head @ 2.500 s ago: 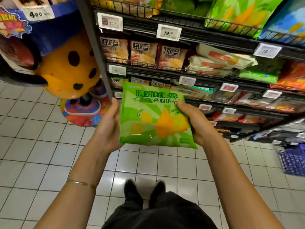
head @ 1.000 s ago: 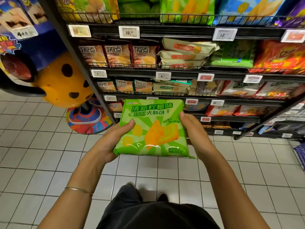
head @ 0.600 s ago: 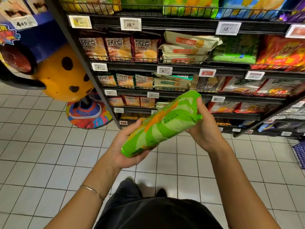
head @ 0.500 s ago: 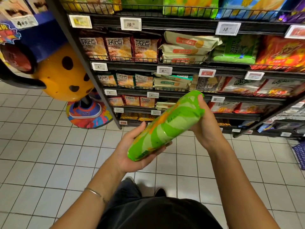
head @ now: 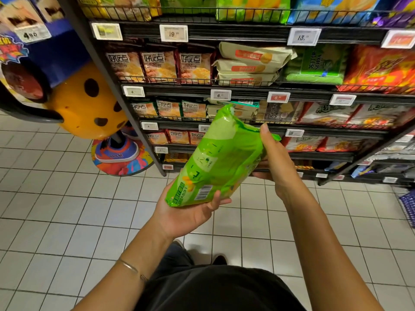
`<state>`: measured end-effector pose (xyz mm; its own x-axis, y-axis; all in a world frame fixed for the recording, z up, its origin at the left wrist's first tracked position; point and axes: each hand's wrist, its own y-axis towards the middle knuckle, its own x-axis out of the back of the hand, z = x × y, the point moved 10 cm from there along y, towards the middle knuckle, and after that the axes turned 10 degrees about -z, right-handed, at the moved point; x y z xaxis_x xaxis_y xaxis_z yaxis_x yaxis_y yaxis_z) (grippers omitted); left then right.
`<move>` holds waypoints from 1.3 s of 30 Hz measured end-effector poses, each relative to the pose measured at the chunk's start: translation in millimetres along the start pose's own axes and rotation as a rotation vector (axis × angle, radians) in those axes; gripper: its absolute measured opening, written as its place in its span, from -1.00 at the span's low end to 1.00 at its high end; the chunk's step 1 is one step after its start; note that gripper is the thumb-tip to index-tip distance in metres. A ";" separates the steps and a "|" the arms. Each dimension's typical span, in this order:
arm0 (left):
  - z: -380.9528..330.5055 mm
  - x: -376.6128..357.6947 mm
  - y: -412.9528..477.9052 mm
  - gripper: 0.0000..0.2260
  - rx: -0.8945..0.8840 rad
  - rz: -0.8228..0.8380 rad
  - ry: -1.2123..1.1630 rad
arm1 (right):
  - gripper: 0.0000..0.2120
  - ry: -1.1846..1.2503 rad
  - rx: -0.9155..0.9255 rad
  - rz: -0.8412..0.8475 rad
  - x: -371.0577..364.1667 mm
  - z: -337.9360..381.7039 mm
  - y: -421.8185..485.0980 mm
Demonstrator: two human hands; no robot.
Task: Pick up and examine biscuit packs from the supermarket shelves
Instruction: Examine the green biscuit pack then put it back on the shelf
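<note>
Between both hands, in front of the black wire shelves (head: 247,87), the green biscuit pack (head: 215,162) runs slantwise, its barcode end low and near, its crimped end high and toward the shelving, back panel facing up. Beneath the low end the left hand (head: 186,212) cups it, thumb curled over the barcode edge; the right hand (head: 275,160) clasps the upper right side. Behind that grip, the shelves hold rows of snack packets (head: 160,66) and stacked beige packs (head: 249,63).

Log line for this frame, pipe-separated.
phase: examining | object: green biscuit pack, barcode side up | left hand: cradles lower end | right hand: grips upper edge | shelf: in front
</note>
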<state>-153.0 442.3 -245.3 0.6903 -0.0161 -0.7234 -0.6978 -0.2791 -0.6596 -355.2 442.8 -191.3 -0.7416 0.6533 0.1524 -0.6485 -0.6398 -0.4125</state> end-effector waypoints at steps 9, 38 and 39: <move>6.6 2.3 1.4 -0.16 -0.037 0.040 0.093 | 0.08 -0.053 -0.014 0.040 5.9 -11.6 -3.7; -63.4 10.7 -14.6 -0.62 -0.440 -0.118 0.201 | -0.64 0.454 -0.015 0.072 16.5 -8.9 1.4; -65.0 3.0 -18.4 -0.62 -0.466 -0.084 0.231 | -0.57 0.482 -0.029 0.034 17.9 -10.6 2.7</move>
<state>-125.7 385.0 -222.1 0.8010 -0.1723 -0.5733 -0.5155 -0.6855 -0.5142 -368.5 457.1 -199.2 -0.5937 0.7495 -0.2928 -0.6149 -0.6573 -0.4357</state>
